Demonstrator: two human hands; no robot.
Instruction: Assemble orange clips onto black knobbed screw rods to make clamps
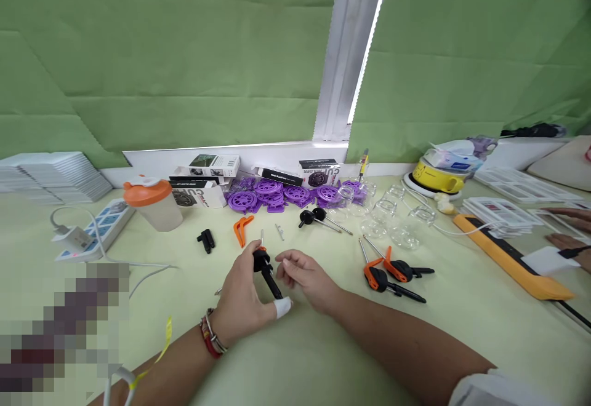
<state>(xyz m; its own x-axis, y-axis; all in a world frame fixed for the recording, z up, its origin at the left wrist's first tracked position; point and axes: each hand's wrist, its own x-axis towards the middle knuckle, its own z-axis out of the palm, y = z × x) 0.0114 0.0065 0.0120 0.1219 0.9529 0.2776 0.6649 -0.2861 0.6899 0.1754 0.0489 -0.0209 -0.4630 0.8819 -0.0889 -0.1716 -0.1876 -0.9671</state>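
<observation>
My left hand [244,298] is closed around a black-handled part [269,277] with a round black head and a thin metal rod pointing away from me. A bit of orange shows at the rod's base. White tape wraps the left thumb. Just right of the handle, my right hand [302,274] has its thumb and fingers curled together; anything between them is too hidden to name. Beyond the hands lie an orange V-shaped piece [241,231], a small clear bag of tiny parts [279,232] and two short black handles [206,241].
Right lie two black-and-orange assemblies with rods [381,280], and behind them two black heads with rods [318,216], clear glass-like pieces [383,215] and purple wheel-shaped parts [269,189]. An orange-lidded shaker [157,206] and power strip [104,227] stand left. Another person's hands [570,234] are far right.
</observation>
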